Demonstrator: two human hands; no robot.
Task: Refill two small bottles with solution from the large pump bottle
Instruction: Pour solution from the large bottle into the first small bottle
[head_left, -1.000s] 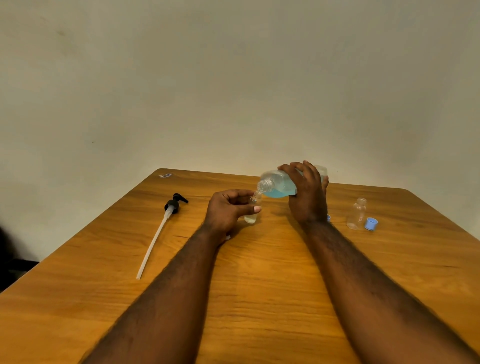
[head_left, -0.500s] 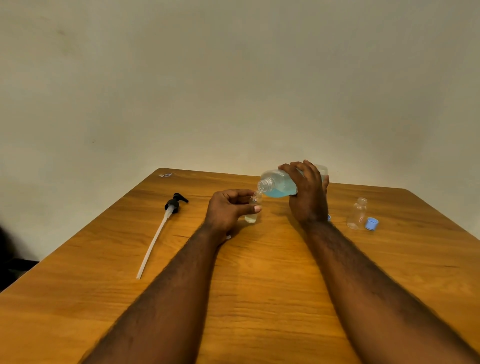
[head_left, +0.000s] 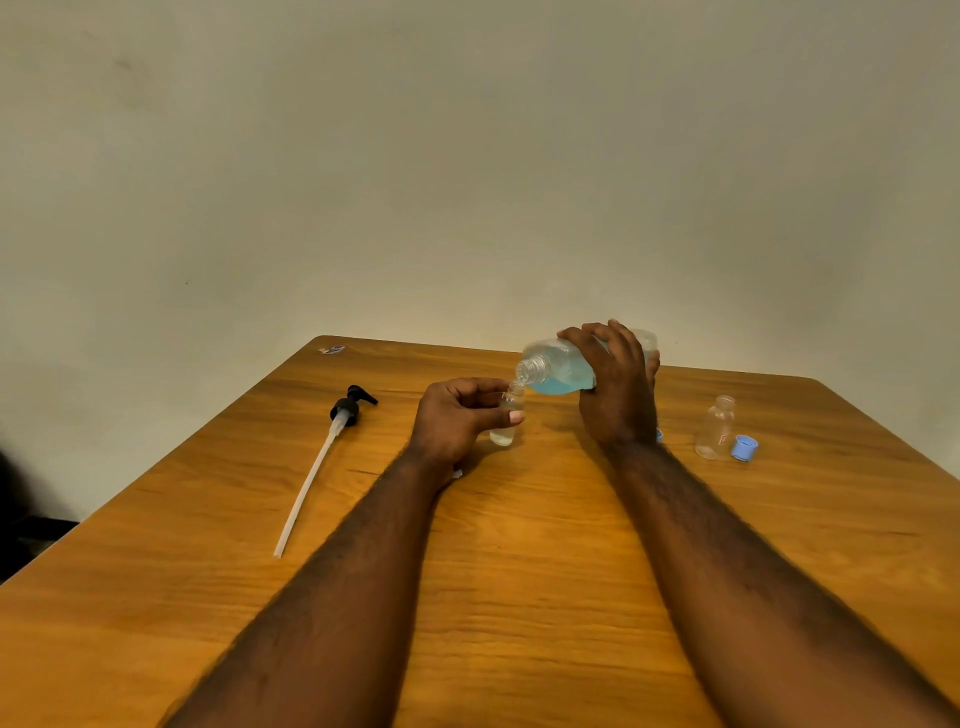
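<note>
Large clear plastic bottle of blue solution (head_left: 558, 371) is tipped at centre frame, right hand (head_left: 618, 395) wrapped round it. Its mouth is just above the small clear bottle (head_left: 511, 400), which the left hand (head_left: 457, 421) pinches upright on the wooden bench (head_left: 519, 571). First fill under way, I'd say; next, level off and swap bottles. Count: one large bottle, two small ones, with the second small bottle (head_left: 719, 426) uncapped at right, one blue cap (head_left: 744, 448) in plain view, and one black pump with white tube (head_left: 345, 410) at left.

Both forearms outstretched, left hand (head_left: 457, 421) low with fingers (head_left: 480, 385) curled in a pinch, right hand (head_left: 615, 395) higher, fingers wrapped.
</note>
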